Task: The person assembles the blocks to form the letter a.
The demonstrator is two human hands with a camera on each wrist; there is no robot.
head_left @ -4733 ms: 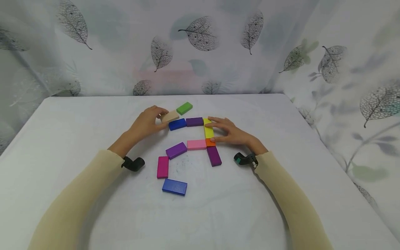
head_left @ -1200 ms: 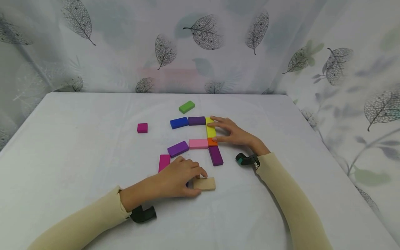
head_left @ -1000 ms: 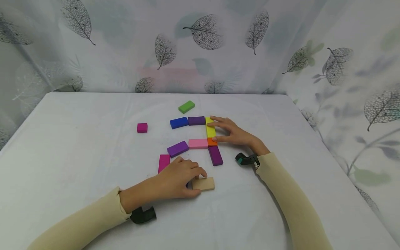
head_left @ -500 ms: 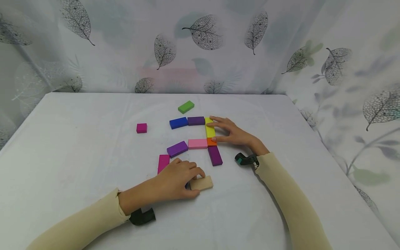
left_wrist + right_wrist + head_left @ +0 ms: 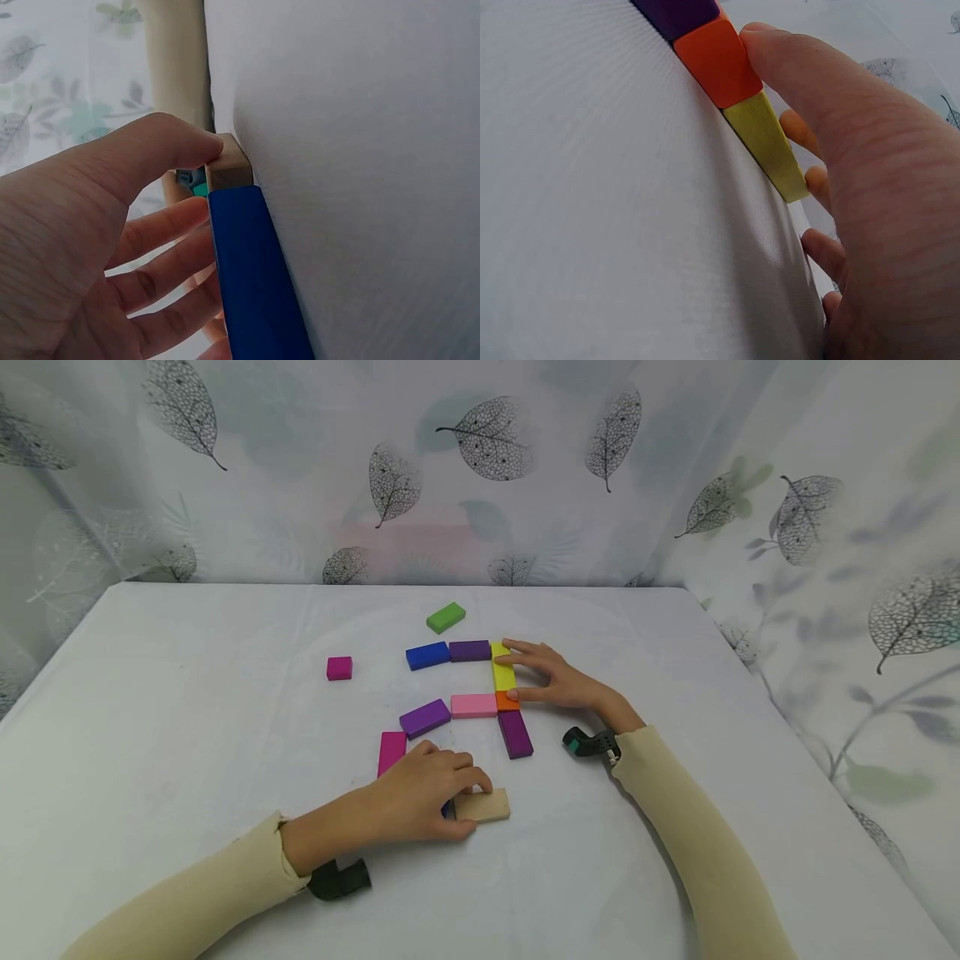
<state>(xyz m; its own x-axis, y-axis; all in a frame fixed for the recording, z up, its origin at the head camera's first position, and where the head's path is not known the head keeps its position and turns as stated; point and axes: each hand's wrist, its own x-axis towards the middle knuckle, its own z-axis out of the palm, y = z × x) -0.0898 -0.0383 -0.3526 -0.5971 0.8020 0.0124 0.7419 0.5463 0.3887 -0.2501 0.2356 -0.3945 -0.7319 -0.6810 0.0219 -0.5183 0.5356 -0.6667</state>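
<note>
My left hand (image 5: 422,795) pinches the wooden block (image 5: 483,806), long axis running rightward, its end against the blue block (image 5: 259,277) beneath that hand.

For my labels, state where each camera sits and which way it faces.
Head: on the head, facing forward and down at a white cloth-covered table; left hand, right hand, beige sleeves show.
Left wrist: worn there, facing blue rectangular block, pale rectangular wooden block; left hand, sleeve show.
Right wrist: worn there, facing orange squarish block, yellow rectangular block; right hand shows.
Head and right wrist share the orange block.
</note>
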